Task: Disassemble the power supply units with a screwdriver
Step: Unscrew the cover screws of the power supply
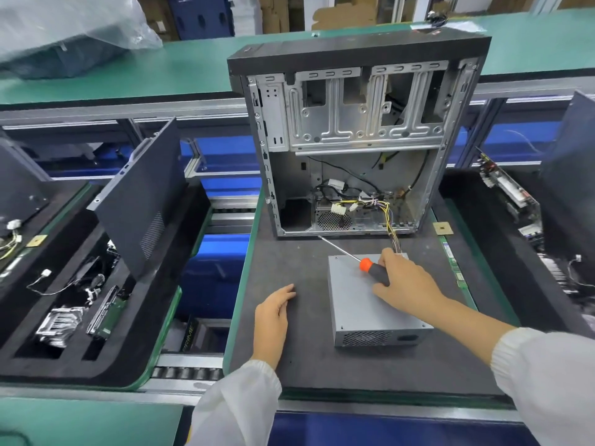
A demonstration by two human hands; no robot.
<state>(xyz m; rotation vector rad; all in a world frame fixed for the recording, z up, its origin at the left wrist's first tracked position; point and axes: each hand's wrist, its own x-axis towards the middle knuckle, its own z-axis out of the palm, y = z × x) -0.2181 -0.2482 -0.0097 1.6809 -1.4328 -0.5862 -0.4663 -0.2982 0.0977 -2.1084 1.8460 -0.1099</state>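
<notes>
the power supply unit [370, 300] lay flat on the dark mat [299, 262], out in front of the open computer case [354, 140], its wire bundle [391, 226] trailing back inside. the right hand [407, 278] rested on the unit's top, fingers curled round the screwdriver [372, 265]; the left hand [273, 313] lay flat on the mat, holding nothing. with the cables apparently still tethered, pulling the unit away could strain them or tip the upright case, and the long shaft might snag a wire.
</notes>
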